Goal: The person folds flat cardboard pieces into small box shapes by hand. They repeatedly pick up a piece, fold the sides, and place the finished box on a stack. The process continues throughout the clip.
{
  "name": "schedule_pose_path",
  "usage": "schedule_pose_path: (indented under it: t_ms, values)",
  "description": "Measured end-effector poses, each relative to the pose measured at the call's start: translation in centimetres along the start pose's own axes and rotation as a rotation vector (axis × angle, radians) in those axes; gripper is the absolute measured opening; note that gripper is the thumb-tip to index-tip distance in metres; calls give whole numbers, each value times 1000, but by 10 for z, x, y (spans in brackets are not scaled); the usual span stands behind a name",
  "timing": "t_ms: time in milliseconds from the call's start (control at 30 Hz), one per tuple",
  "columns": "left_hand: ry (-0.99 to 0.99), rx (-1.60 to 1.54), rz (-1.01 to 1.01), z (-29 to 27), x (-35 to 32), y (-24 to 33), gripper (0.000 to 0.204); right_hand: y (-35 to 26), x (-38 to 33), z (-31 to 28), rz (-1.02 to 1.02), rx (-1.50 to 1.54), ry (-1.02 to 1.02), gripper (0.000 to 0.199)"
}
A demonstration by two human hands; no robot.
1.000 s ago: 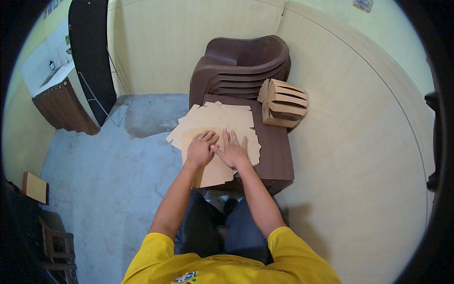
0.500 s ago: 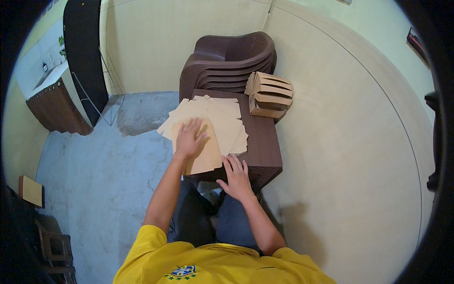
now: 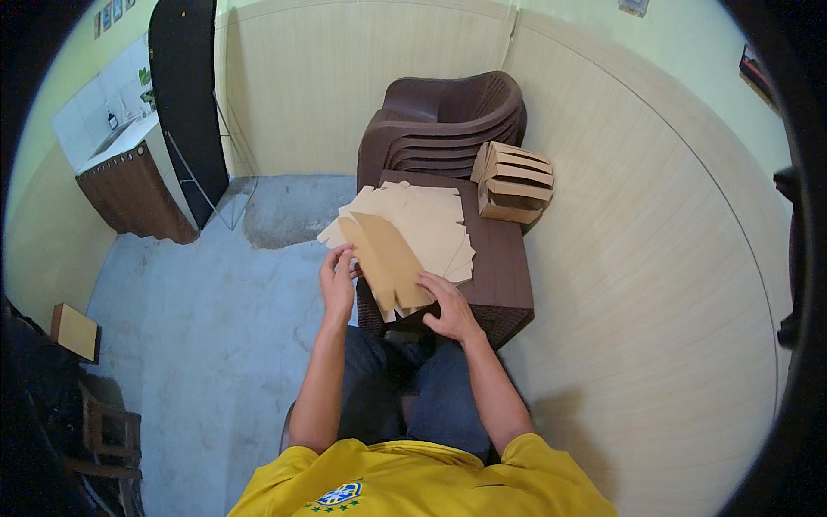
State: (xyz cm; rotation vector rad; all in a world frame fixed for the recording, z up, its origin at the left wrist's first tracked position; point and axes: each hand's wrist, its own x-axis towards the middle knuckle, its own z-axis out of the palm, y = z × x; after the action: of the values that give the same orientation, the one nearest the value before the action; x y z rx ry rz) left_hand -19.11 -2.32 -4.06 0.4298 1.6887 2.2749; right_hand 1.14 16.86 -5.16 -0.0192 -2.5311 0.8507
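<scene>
A tan cardboard blank (image 3: 386, 258) with slotted ends is bent up along its length at the near left of a brown table (image 3: 500, 267). My left hand (image 3: 338, 283) has its curled fingers on the blank's left edge. At the near right edge, my right hand (image 3: 450, 308) grips the blank, the thumb held lower and apart. Beneath and beyond it, flat cardboard blanks (image 3: 439, 226) lie fanned out in a loose pile. The undersides of the blank and some fingertips are hidden.
Folded cardboard boxes (image 3: 517, 179) are stacked at the table's far right, beside the wall. Brown plastic chairs (image 3: 448, 121) stand stacked behind the table. A thin metal frame (image 3: 194, 177) leans near a dark door panel at the far left, next to a curtained sink counter (image 3: 138, 194).
My left hand has moved from flat on top of the blank to its left edge. The blank is now bent upward, and my right hand has come onto its right edge.
</scene>
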Motion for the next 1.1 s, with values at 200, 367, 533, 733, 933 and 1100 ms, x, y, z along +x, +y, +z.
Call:
schedule_pose_path:
  t_ms: [200,367,533,733,933,1100]
  values:
    - [-360,-97,140,49,-1,40,42,32,12,-2,492,43,188,45]
    - [-555,1059,514,10,34,3,51,96,56,-17,567,119,439,43]
    - [-574,1146,579,0,15,-24,42,129,96,-12,659,10,678,32]
    - [-593,1111,622,6,4,-16,36,108,98,-17,351,-422,467,30]
    - [-662,1017,580,1,10,-26,32,44,42,-21,21,-106,-108,36]
    - [-672,988,561,5,14,-23,31,30,24,-18,-28,-246,-133,34]
